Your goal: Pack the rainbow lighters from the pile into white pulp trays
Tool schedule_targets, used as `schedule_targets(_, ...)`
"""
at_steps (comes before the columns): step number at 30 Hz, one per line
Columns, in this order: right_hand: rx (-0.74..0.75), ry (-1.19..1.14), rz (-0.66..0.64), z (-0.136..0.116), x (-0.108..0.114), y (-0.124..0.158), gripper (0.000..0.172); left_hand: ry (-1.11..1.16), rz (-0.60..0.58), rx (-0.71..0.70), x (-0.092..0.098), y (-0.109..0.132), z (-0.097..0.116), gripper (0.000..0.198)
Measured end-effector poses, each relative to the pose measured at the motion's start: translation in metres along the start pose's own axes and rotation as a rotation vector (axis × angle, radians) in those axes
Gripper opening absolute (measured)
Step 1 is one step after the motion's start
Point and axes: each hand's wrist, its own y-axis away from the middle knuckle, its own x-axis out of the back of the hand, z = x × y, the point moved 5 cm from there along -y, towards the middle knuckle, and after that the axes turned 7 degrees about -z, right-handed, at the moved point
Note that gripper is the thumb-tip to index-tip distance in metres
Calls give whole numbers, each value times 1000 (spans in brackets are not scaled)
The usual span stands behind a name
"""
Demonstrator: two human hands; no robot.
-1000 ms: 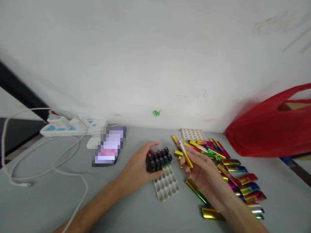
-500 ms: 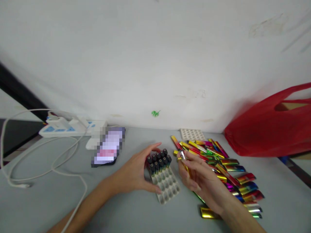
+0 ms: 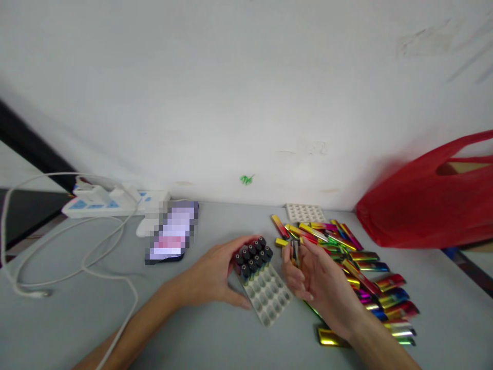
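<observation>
My left hand (image 3: 215, 272) curves round the left edge of a pale moulded tray (image 3: 265, 298), its fingers behind the lighters and its thumb beside the near edge. Two rows of lighters (image 3: 252, 259) stand upright in the tray's far end, their black ends up, each with a small round mark. The nearer cups of the tray hold nothing. My right hand (image 3: 316, 272) is closed just right of the tray. Its fingers hold a lighter (image 3: 295, 252) upright, metal end up; the palm side hides the rest. Behind this hand lies a pile of shiny coloured lighters (image 3: 360, 275).
A second pale tray (image 3: 305, 213) lies against the wall. At the right stands a red bag (image 3: 427, 200). On the left are a phone (image 3: 171, 231), a white power strip (image 3: 115, 202) and a looping white cable (image 3: 131, 288), which passes over my left forearm.
The tray has turned slightly, its near end shifting right. My left fingers have come in closer round the lighters. The lighter in my right hand has moved upright.
</observation>
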Motion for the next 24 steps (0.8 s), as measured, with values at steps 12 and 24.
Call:
schedule_targets(12, 7, -21, -55, 1, -1, -2, 58, -58, 3, -26, 1, -1, 8, 110)
schedule_targets(24, 37, 48, -24, 8, -3, -5, 63, -102, 11, -53, 0, -2, 8, 106)
